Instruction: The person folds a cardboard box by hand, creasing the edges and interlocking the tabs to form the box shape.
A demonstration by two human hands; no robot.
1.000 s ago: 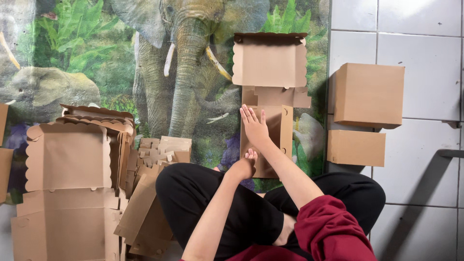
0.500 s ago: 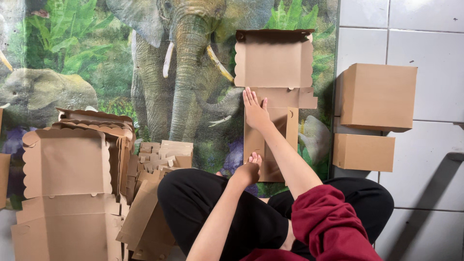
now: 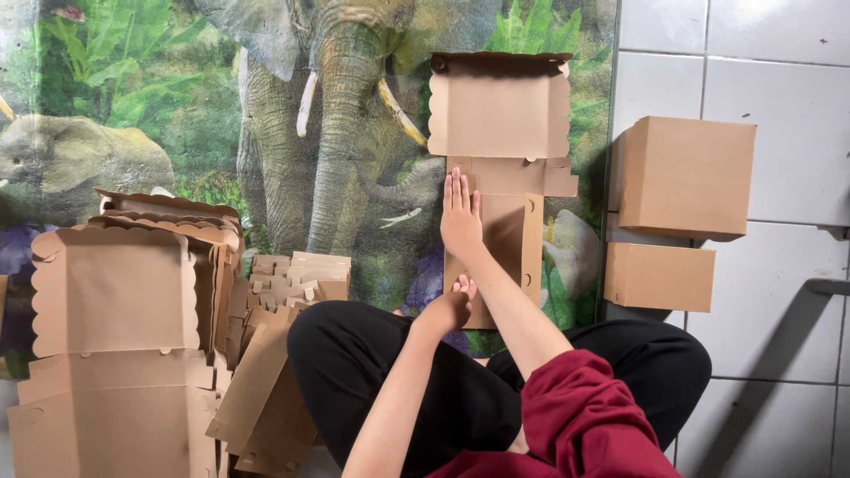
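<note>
The right hand (image 3: 461,217) presses flat, fingers together, on the unfolded cardboard box (image 3: 500,177) near the mat's (image 3: 266,133) right edge. The left hand (image 3: 450,305), loosely curled, touches its near end.

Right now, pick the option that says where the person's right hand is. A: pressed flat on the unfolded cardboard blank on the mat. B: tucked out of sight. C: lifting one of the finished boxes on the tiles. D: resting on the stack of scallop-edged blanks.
A: the right hand lies palm down, fingers straight, on the flat cardboard blank spread on the elephant-print mat, apart from the folded boxes on the tiles.
</note>
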